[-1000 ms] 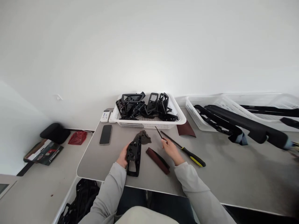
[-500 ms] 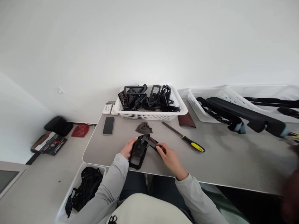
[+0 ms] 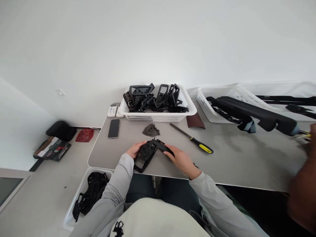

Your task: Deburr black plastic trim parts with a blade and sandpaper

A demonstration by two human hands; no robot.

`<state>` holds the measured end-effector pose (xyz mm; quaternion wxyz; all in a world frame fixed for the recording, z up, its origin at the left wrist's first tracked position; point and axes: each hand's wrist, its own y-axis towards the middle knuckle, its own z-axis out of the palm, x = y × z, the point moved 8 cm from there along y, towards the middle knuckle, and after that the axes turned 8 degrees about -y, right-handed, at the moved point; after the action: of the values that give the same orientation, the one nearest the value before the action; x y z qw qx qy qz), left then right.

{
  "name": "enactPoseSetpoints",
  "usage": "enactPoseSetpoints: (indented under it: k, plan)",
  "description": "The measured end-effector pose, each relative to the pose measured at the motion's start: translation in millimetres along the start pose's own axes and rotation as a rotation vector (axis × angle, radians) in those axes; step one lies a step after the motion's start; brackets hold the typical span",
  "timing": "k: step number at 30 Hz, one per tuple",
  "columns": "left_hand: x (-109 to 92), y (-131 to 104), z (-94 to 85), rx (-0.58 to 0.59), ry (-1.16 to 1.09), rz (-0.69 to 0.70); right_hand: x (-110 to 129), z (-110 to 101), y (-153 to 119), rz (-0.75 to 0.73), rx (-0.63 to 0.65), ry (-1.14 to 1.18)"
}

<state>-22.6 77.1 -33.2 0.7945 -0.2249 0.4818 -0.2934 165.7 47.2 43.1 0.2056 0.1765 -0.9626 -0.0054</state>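
The frame (image 3: pixel 147 151) looks matt plastic, the rag (image 3: pixel 151 130) rough cloth.

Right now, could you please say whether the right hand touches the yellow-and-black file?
Apart: the head view shows bare tabletop between the right hand and the file.

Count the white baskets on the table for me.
3: one near the table's middle, holding black frames; two adjoining at the right, the nearer one here and the farther one here. More could be hidden past the right edge.
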Motion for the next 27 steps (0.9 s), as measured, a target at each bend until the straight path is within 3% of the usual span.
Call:
enactPoseSetpoints:
  k: [10, 27]
  plan:
    - [1.5, 2.1, -0.7, 0.005, 0.021, -0.030, -6.7, -0.7, 2.2, -0.098, -0.119, -0.004]
    - [1.2, 2.3, -0.5, 0.001, -0.003, -0.022, -11.5, 1.5, -0.9, -0.040, -0.166, 0.029]
